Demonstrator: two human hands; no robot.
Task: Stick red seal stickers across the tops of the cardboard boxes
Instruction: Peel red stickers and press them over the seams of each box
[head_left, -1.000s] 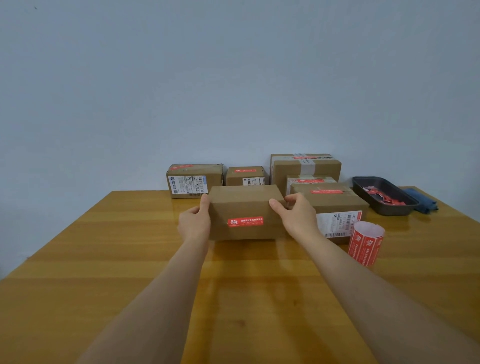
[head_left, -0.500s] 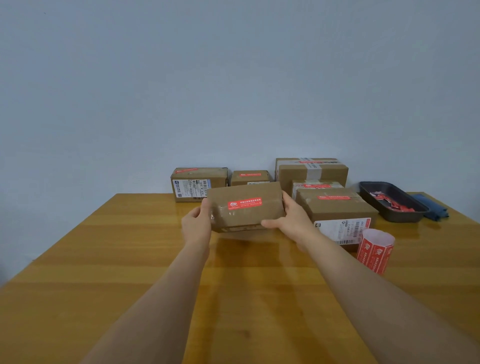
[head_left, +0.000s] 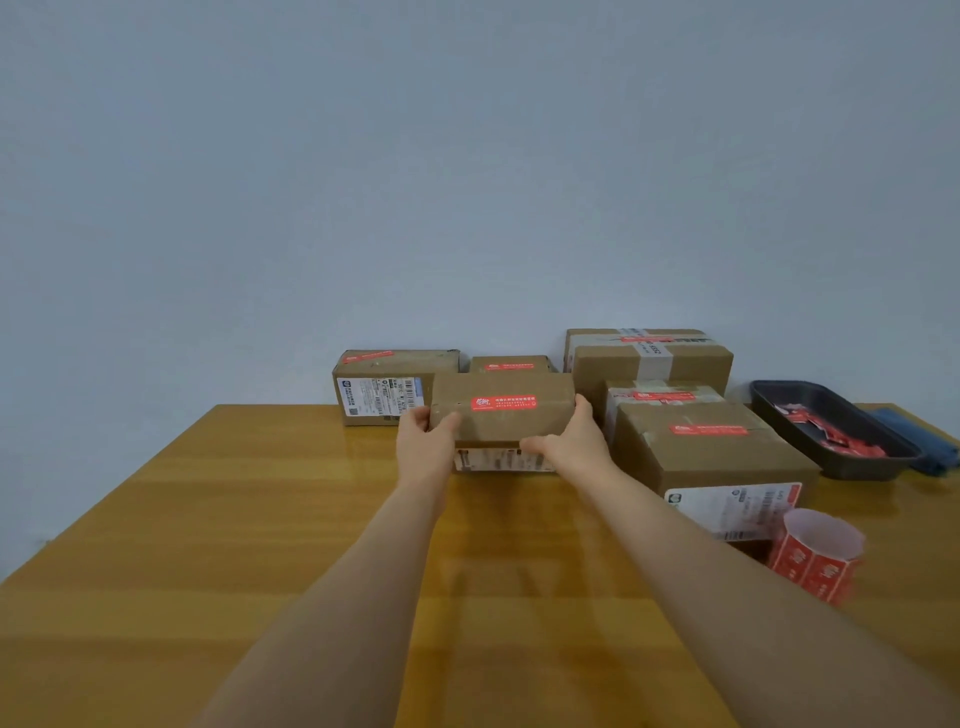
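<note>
A small cardboard box (head_left: 501, 426) with a red seal sticker (head_left: 503, 402) on its top face is held just above the wooden table (head_left: 260, 519), near the back. My left hand (head_left: 426, 447) grips its left end and my right hand (head_left: 574, 441) grips its right end, thumbs on the front. A white label shows on the box's lower front. A roll of red seal stickers (head_left: 813, 556) stands at the right, near my right forearm.
Several sealed cardboard boxes line the back: one at the left (head_left: 384, 387), a small one (head_left: 511, 364) behind the held box, a tall one (head_left: 649, 358), and a big one (head_left: 711, 457) at the right. A black tray (head_left: 831, 431) with red scraps and a blue cloth (head_left: 930, 441) lie far right.
Both hands have turned the box so its stickered face points up, and have carried it farther back toward the row of boxes. The view has tilted down slightly.
</note>
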